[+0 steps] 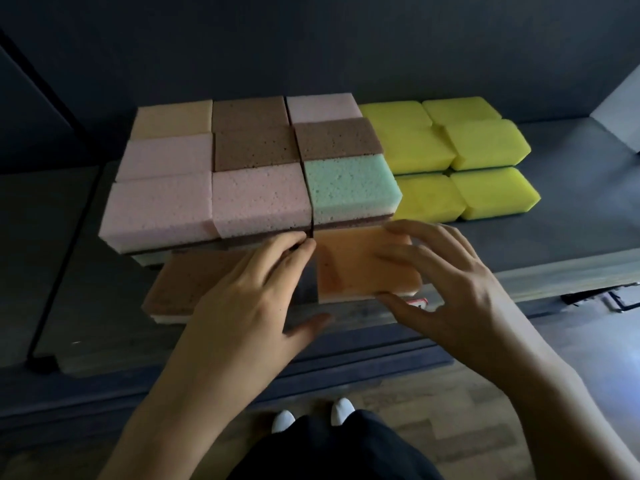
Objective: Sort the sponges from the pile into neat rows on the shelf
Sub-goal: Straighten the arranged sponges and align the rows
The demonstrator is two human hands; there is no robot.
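The orange sponge (363, 263) lies near the shelf's (571, 209) front edge, w/ its long side running left to right. It sits just in front of the green sponge (349, 185). The right hand (446, 282) is nearer & clamps it: fingers on the far side, thumb on the near side. The left hand (252, 299) is open, fingertips touching the sponge's left end & lying partly on the brown sponge (187, 285) beside it. Next move is prob. a small push back, to line it up w/ the stack.
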